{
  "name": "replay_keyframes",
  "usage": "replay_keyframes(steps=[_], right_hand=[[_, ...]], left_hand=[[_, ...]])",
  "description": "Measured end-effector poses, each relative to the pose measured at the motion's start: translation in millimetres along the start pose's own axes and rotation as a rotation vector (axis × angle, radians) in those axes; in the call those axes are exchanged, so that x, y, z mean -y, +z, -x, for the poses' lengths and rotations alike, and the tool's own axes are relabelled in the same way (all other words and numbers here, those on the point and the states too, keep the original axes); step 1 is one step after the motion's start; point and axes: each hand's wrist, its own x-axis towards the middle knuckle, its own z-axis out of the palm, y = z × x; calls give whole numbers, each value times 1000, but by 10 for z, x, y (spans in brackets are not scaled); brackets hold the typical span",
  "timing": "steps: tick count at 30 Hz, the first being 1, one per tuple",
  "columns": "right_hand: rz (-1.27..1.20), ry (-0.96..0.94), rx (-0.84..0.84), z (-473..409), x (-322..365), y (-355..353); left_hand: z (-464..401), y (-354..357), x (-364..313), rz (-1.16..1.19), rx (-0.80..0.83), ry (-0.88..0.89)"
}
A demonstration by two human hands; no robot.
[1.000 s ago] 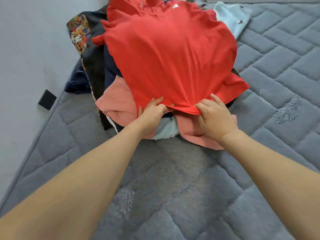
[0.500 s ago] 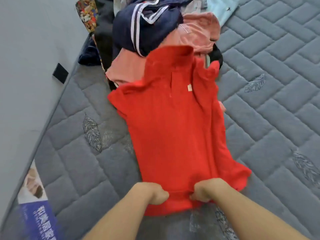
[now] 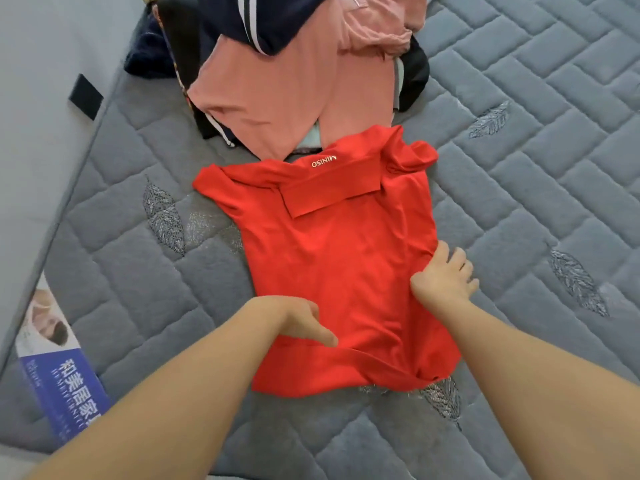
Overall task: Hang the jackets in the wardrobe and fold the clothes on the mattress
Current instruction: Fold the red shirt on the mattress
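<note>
A grey mattress point(image 3: 519, 168) is seen with a pile of clothes point(image 3: 294, 74) at its far end, and a red shirt point(image 3: 339, 271) is laid flat and face down in the middle, its collar just touching the pile. The shirt's right edge is touched by the right hand point(image 3: 446, 275), whose fingers are spread and lie partly on the mattress. The lower part of the shirt is pressed by the left hand point(image 3: 298, 320), with its fingers loose and one pointing across the cloth; nothing is gripped by either hand.
</note>
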Motion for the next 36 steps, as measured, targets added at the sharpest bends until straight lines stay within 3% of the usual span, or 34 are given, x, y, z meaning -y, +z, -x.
replay_keyframes(steps=[2, 4, 7, 11, 14, 18, 23, 26, 30, 34, 36], right_hand=[[-21, 49, 79, -11, -240, 120], [17, -46, 133, -4, -431, 190], [-54, -176, 289, 121, -573, 253], [58, -317, 359, 419, -852, 305], [204, -269, 384, 515, -1203, 298], [-104, -203, 361, 506, -1210, 229], [-148, -314, 471, 597, -800, 252], [-23, -248, 597, 711, -774, 310], [593, -114, 768, 737, -1185, 3], [841, 124, 785, 585, -1243, -371], [786, 43, 587, 430, -988, -408]], left_hand=[[-70, 283, -82, -219, 52, -12], [-150, 523, -165, -508, -97, 24], [-186, 615, -295, -535, -198, 54], [-129, 578, -437, -396, -27, 15], [-38, 672, -548, -382, 90, 13], [36, 980, -702, -395, 261, -14], [-39, 1064, -716, -376, 493, -231], [-123, 826, -645, -343, 291, -229], [-249, 365, -492, -449, -265, -55], [-332, 44, -431, -390, -544, -5], [-366, -72, -415, -372, -678, 3]])
